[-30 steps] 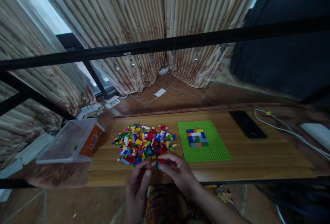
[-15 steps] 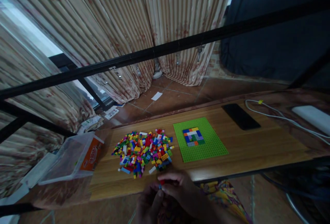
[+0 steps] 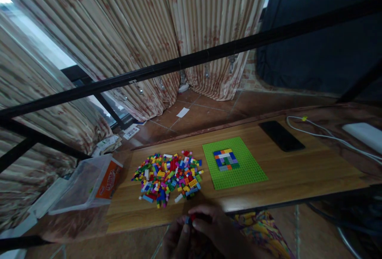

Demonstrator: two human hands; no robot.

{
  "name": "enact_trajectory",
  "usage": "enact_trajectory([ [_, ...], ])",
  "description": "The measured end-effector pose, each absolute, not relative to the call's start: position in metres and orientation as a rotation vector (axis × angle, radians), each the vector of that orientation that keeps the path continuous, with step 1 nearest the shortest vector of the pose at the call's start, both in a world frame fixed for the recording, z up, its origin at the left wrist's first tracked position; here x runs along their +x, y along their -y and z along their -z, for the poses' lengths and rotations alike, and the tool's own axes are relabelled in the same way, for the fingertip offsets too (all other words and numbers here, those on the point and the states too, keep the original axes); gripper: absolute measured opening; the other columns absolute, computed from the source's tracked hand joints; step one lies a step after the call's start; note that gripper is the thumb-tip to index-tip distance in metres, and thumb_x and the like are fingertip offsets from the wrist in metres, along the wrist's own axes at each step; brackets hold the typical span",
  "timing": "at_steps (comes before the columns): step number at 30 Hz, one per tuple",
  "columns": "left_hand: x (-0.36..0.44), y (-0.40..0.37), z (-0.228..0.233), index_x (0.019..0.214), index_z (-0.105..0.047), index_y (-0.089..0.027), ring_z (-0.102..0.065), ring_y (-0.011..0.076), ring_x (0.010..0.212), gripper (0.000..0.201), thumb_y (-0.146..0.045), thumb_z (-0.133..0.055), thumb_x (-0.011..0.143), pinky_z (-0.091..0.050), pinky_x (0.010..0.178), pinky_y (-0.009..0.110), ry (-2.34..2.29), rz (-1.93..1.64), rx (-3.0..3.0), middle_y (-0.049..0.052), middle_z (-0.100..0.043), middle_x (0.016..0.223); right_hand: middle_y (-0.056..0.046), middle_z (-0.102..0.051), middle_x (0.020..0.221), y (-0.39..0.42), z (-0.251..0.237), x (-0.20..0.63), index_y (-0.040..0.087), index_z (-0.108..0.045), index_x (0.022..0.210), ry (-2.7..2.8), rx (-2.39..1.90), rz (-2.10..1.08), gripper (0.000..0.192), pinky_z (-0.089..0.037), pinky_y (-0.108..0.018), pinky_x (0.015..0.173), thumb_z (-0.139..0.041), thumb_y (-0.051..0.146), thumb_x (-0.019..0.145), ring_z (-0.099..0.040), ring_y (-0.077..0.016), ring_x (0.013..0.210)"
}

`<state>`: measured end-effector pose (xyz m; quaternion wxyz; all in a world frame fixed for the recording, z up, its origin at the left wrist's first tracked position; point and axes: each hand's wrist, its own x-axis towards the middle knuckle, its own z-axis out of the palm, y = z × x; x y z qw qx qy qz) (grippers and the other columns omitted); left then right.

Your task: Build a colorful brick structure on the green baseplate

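Note:
Close together at the table's front edge, my two hands each pinch a small toy brick. A blue-grey brick (image 3: 188, 220) sits between the fingertips of my left hand (image 3: 176, 238). My right hand (image 3: 213, 224) grips a red brick (image 3: 193, 216) right beside it; whether the two bricks are joined I cannot tell. Beyond my hands lies a loose pile of coloured bricks (image 3: 171, 175). Right of the pile is a green baseplate (image 3: 250, 171), bearing a square, multicoloured brick build (image 3: 226, 159) with blue, white, orange, yellow and green pieces.
A black phone (image 3: 282, 135) lies right of the baseplate, near a white cable (image 3: 322, 133) and a white device (image 3: 364, 136). At the left stands a clear plastic box (image 3: 77, 187) with an orange label. A black metal bar (image 3: 205, 55) crosses behind the wooden table (image 3: 313, 167).
Both hands have shifted slightly right and down, and the red and blue-grey bricks show more clearly between the fingers. The view has moved a little; the pile and the build look unchanged.

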<state>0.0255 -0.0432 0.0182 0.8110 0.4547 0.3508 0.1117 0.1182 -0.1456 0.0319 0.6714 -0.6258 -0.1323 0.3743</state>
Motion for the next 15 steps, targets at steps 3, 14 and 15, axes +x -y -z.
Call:
enact_trajectory([
  [3,0.027,0.036,-0.025,0.084,-0.064,-0.018,-0.057,0.0127,0.056,0.039,-0.048,-0.078,0.065,-0.045,0.058,0.023,-0.767,-0.248,1.036,0.001,-0.062,0.063,-0.004,-0.072,0.089,0.141,-0.032,0.13,0.022,-0.071,0.102,0.344,-1.464,-0.776,0.027,-0.052,-0.032,0.074,-0.061,0.032,0.079,-0.067,-0.0207,0.082],
  [14,0.034,-0.013,-0.03,0.087,-0.062,-0.018,-0.064,0.0169,0.076,0.029,-0.039,-0.073,0.07,-0.051,0.071,0.026,-0.786,-0.502,1.44,0.002,-0.067,0.077,-0.009,-0.065,0.108,0.064,-0.026,0.194,0.022,-0.064,0.113,1.046,-1.984,-0.271,0.036,-0.047,-0.038,0.09,-0.052,0.008,0.082,-0.06,-0.0231,0.099],
  [15,0.035,-0.015,-0.029,0.088,-0.061,-0.018,-0.064,0.0169,0.078,0.027,-0.038,-0.072,0.072,-0.051,0.072,0.026,-0.781,-0.509,1.473,0.002,-0.068,0.079,-0.01,-0.064,0.109,0.061,-0.026,0.194,0.021,-0.064,0.113,1.058,-1.997,-0.255,0.036,-0.047,-0.039,0.091,-0.051,0.008,0.082,-0.06,-0.0233,0.1],
])
